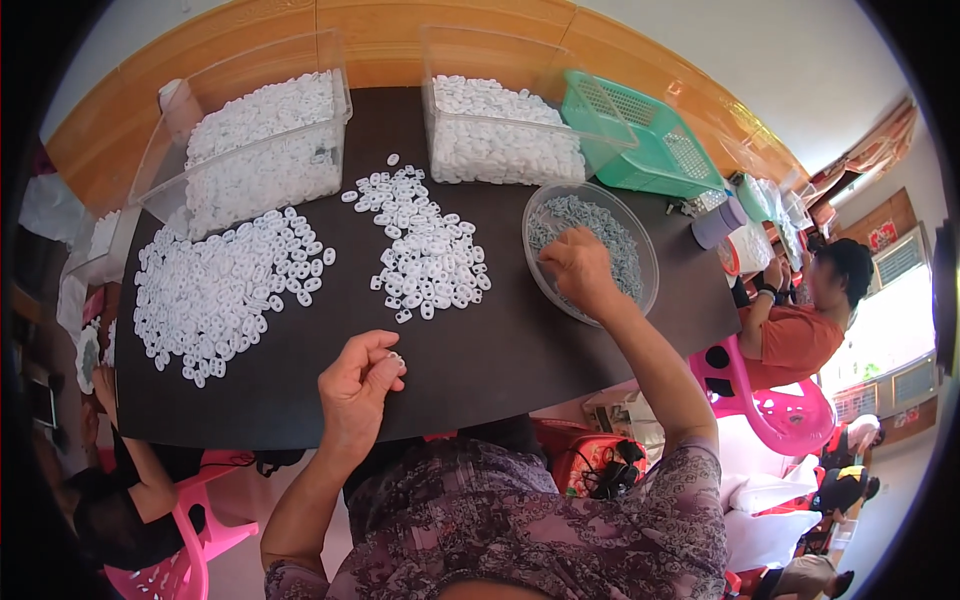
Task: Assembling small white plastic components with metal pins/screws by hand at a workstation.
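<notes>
Between the thumb and fingers of my left hand (352, 392) is a small white oval plastic piece (399, 363), held low over the dark table near its front edge. My right hand (580, 270) reaches into a round clear bowl (648, 285) of small grey parts (600, 222). Its fingers are bent together, and whatever they hold is hidden. Beyond my left hand lies a pile of white oval pieces with holes (432, 255). A wider pile of similar pieces (215, 285) spreads over the table's left side.
Two clear bins (262, 145) (505, 135) full of white pieces line the table's back edge, with a green basket (650, 140) to their right. A purple-lidded container (718, 222) stands right of the bowl. People sit on both sides, near pink chairs (770, 405).
</notes>
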The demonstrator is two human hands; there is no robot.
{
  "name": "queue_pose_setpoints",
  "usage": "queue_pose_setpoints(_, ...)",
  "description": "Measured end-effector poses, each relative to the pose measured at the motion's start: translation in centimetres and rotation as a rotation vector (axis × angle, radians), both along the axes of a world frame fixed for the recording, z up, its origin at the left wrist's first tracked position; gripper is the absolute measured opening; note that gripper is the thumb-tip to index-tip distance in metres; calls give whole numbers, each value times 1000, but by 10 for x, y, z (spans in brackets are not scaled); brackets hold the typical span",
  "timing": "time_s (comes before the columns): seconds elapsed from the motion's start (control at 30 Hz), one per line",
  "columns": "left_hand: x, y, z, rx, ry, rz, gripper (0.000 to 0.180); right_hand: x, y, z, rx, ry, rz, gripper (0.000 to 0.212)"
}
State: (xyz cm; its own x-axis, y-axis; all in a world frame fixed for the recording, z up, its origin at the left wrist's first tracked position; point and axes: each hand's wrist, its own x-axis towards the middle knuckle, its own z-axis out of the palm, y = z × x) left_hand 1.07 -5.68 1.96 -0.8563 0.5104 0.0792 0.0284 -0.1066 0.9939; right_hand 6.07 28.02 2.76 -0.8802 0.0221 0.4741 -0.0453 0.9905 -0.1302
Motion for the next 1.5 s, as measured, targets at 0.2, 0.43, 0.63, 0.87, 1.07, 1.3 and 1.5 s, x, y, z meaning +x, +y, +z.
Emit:
queue_pose_setpoints(0.2,8,1,-2,60,-92,12,17,-6,0,-2,45,-66,18,5)
queue_pose_setpoints(0.43,13,-1,-2,183,-192,-2,14,-5,0,8,14,-156,61,6)
queue_pose_setpoints(0.63,17,1,6,227,-343,68,18,8,-31,27,-153,25,-12,9)
queue_pose_setpoints(0.87,16,-4,-5,301,-398,8,14,20,-135,42,-761,-216,225,11)
queue_pose_setpoints(1.07,20,-8,-2,322,-419,33,11,9,-174,35,-926,-328,349,15)
queue_pose_setpoints(1.3,23,-13,-6,318,-386,37,13,9,-183,37,-955,-388,303,15)
queue_pose_setpoints(1.5,26,-14,-8,278,-330,27,13,8,-186,36,-925,-390,315,15)
